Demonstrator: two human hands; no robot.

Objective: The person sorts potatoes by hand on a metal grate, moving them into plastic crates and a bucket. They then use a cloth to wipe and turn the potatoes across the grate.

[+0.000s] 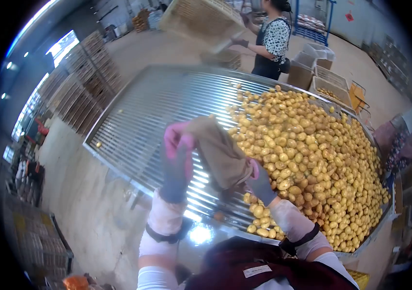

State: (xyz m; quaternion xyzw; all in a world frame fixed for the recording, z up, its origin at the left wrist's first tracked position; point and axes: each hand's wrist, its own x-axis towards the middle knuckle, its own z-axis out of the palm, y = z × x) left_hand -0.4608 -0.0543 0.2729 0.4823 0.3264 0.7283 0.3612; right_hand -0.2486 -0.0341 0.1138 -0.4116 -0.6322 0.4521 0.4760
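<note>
A brown cloth [217,153] is stretched between my two gloved hands, above the slatted metal sorting table [148,104]. My left hand [179,145], in a pink and grey glove, pinches its upper left edge. At the lower right edge, my right hand [261,182] grips the cloth with its pink fingertips and thumb. Just beyond the right hand lies a large heap of potatoes [307,164], covering the right part of the table. Some slats and potatoes are hidden behind the cloth.
Across the table a person [272,43] holds a tilted plastic crate [203,21]. Another person [399,137] stands at the right edge. Stacked crates [82,82] rise at the left, and more crates [331,87] stand behind the heap. A metal rim [114,169] borders the table.
</note>
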